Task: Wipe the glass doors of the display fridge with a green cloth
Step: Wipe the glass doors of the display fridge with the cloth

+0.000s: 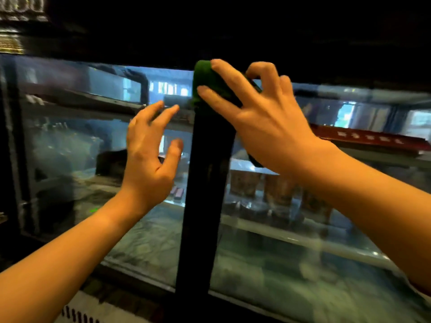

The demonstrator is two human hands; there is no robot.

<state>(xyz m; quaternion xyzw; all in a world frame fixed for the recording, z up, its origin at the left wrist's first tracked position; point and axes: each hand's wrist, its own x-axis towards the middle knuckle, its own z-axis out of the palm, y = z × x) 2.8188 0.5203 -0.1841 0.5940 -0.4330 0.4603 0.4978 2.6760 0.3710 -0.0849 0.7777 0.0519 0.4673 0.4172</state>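
Observation:
The display fridge fills the view, with a left glass door (pixel 70 148) and a right glass door (pixel 303 257) split by a black vertical frame post (pixel 203 217). My right hand (pixel 263 120) presses a green cloth (pixel 205 80) against the top of that post, fingers spread over the cloth. My left hand (pixel 149 150) hovers open in front of the left door, just left of the post, holding nothing. Most of the cloth is hidden under my right hand.
Behind the right glass, a shelf (pixel 291 229) carries several brown cups (pixel 277 190) and a red box (pixel 370 138) sits higher up. The fridge's dark top panel (pixel 233 31) runs above. A white vented base (pixel 79 315) lies below the doors.

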